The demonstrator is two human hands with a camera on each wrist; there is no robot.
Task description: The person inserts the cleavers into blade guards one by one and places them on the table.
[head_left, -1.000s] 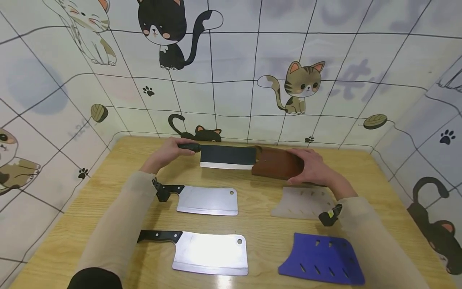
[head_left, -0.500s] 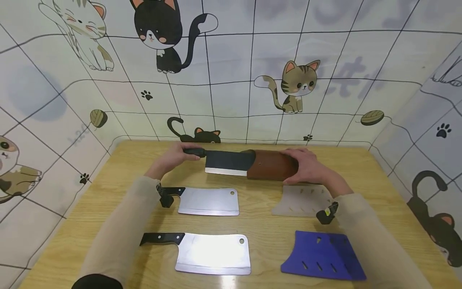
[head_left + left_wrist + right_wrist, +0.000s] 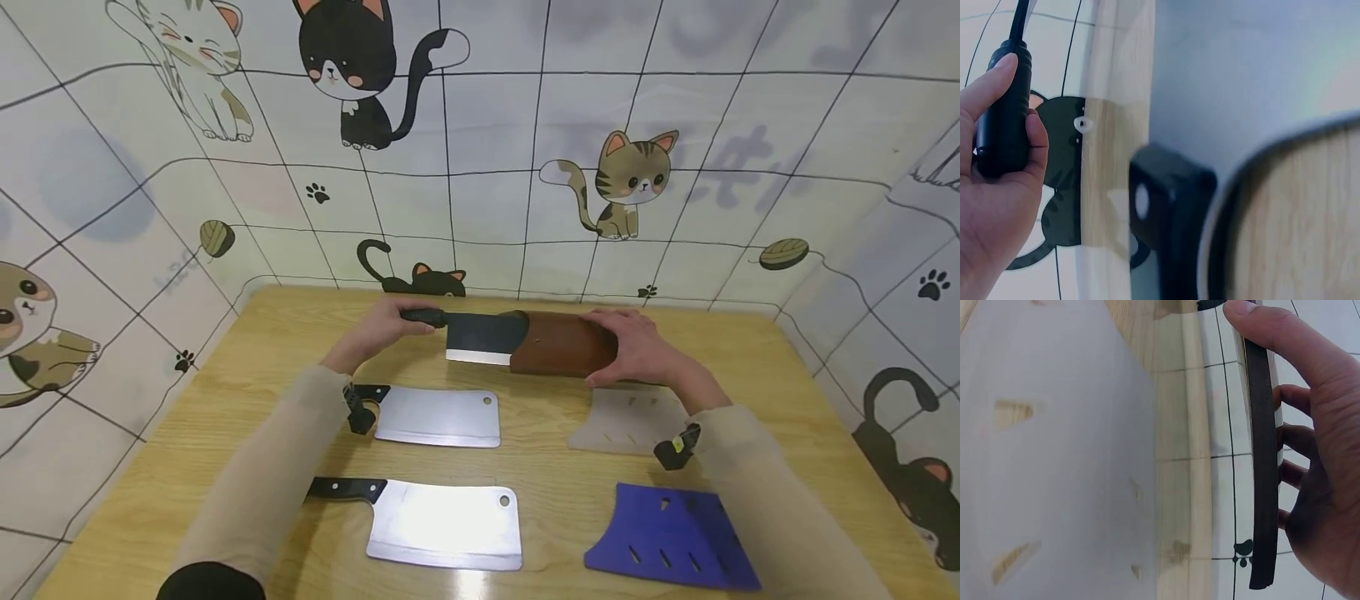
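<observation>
My left hand (image 3: 382, 329) grips the black handle (image 3: 1007, 119) of a dark-bladed cleaver (image 3: 480, 335) with a bright edge. The front part of its blade is inside a brown leather sheath (image 3: 558, 343), so that part is hidden. Around the sheath's far end my right hand (image 3: 637, 346) curls, thumb on the near side; in the right wrist view the sheath's dark edge (image 3: 1263, 456) lies between thumb and fingers. Below the left wrist lies a steel cleaver (image 3: 438, 415). A translucent white blade guard (image 3: 626, 417) lies below the right hand.
Nearer the front of the wooden table (image 3: 547, 533) lie a second steel cleaver (image 3: 446, 525) with a black handle and a blue blade guard (image 3: 667, 537). Behind the table's back edge stands a wall (image 3: 495, 200) with cat drawings.
The left hand has moved right with the cleaver, and more of its blade has gone into the leather sheath. The right hand keeps its hold on the sheath.
</observation>
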